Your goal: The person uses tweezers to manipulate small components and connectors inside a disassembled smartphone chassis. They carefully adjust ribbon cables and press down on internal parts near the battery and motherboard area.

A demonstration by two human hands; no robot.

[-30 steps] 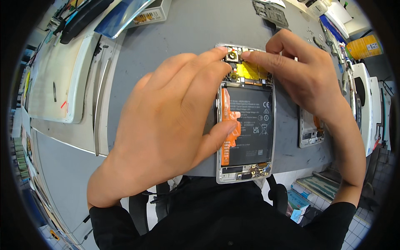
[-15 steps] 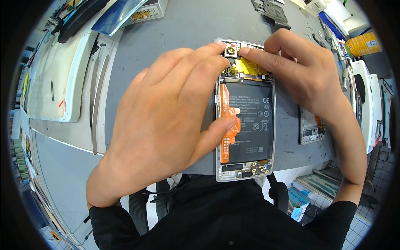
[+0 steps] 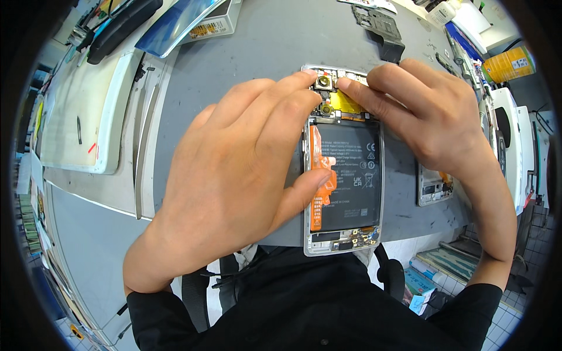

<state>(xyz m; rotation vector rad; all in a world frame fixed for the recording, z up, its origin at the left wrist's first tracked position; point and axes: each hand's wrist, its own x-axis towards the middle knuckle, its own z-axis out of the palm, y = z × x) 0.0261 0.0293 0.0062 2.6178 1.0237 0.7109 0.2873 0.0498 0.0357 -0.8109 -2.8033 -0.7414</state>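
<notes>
In front of me is an opened smartphone [image 3: 351,210] with its back cover off, showing a dark battery [image 3: 345,158] and a circuit board at the far end. An orange pull tab [image 3: 317,205] runs along the battery's left side. My left hand [image 3: 234,152] holds the phone's left side, its fingertips by the square camera module [image 3: 324,81] and its thumb on the orange tab. My right hand [image 3: 430,114] is at the far right corner, one digit pressing the board just right of the camera, above a yellow film [image 3: 346,103]; its other fingers are curled.
A second opened phone [image 3: 434,186] lies right, partly behind my forearm. Beyond is a black plastic frame part [image 3: 377,28]. To the left are long metal tweezers [image 3: 140,158] and a pale pad [image 3: 82,117]. A small box [image 3: 215,23] stands at the far left.
The view has shifted slightly, and the phone's far end sits a little lower in it. Both hands keep nearly the same places on the phone, the right digit still beside the camera.
</notes>
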